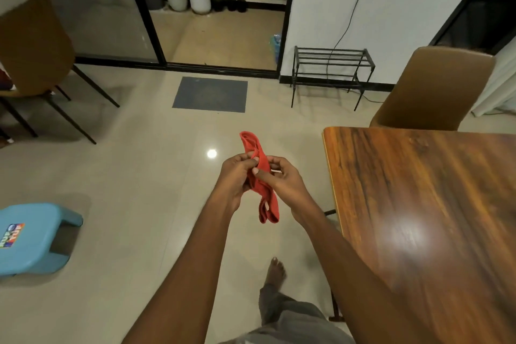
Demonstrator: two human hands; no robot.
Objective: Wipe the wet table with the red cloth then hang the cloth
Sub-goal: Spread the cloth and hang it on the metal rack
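Note:
The red cloth (262, 176) is bunched lengthwise and held in the air over the tiled floor, left of the wooden table (424, 204). My left hand (236, 179) grips its middle from the left. My right hand (284, 180) pinches it from the right, thumb on the fabric. One end of the cloth sticks up above my fingers and the other end hangs below my wrists. The table top has a glossy brown grain with a lamp reflection on it.
A black metal rack (332, 70) stands against the white wall ahead. A brown chair (435, 86) sits behind the table, another chair (36, 58) at far left. A blue plastic stool (33, 237) is at lower left. A grey doormat (210, 94) lies before the glass door.

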